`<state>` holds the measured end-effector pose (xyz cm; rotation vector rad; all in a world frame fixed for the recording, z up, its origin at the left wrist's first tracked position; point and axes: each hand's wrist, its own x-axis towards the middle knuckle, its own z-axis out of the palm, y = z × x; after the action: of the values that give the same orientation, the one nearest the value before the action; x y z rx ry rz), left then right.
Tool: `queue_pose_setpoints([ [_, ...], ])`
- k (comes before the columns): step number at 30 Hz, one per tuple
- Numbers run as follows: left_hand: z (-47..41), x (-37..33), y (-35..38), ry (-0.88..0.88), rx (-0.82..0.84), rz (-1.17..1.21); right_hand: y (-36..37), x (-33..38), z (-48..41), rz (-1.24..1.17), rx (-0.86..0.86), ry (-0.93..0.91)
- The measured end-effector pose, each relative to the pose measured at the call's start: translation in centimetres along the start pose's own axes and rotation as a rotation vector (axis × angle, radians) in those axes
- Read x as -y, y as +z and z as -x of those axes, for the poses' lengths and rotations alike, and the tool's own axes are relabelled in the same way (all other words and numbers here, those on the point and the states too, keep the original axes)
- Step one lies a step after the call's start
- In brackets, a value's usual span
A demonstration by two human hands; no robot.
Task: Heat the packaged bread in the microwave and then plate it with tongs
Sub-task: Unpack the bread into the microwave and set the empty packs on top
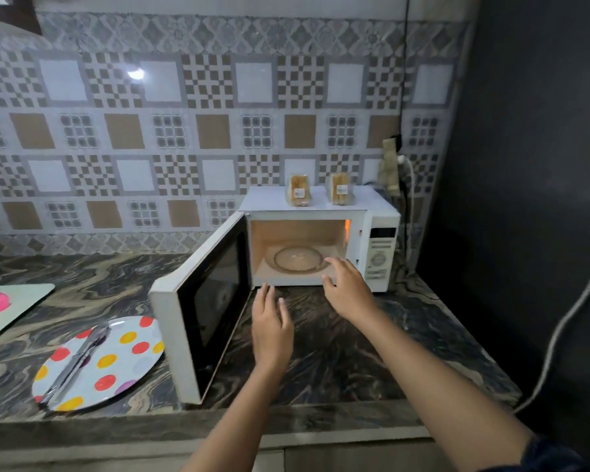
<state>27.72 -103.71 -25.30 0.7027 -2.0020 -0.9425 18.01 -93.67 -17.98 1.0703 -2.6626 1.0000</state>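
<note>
A white microwave (378, 253) stands on the counter with its door (201, 311) swung wide to the left. Its lit cavity holds only the glass turntable (297, 258). Two packs of bread stand upright on its top, one on the left (298, 190) and one on the right (340, 189). A polka-dot plate (116, 362) lies to the left with metal tongs (75, 362) across it. My left hand (271, 328) hovers in front of the cavity, fingers apart and empty. My right hand (346, 287) is at the cavity's lower right edge, also open and empty.
The dark marbled counter (338, 352) runs to a black wall on the right. A doughnut-print board (4, 308) lies at the far left. A wall socket with plug (394, 165) sits behind the microwave, and a grey cable (559, 328) hangs at the right.
</note>
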Motion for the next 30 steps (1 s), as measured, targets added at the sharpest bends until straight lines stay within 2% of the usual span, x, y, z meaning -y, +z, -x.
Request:
queue_pose_setpoints([
  [8,-12.0,-4.9,4.4,0.067,0.055,-0.003,-4.4,-4.9,-8.7,-0.036,-0.08,0.078],
  [17,-25.6,-7.5,9.0,0.056,0.055,-0.051,-5.4,-7.9,-22.4,-0.104,-0.131,0.037],
  [23,-32.6,-7.0,11.7,-0.085,0.112,-0.134,-3.8,-9.9,-30.4,-0.186,-0.039,0.117],
  [30,-37.5,-5.2,14.4,-0.266,0.215,-0.168,-1.7,-10.9,-36.7,-0.169,0.131,0.352],
])
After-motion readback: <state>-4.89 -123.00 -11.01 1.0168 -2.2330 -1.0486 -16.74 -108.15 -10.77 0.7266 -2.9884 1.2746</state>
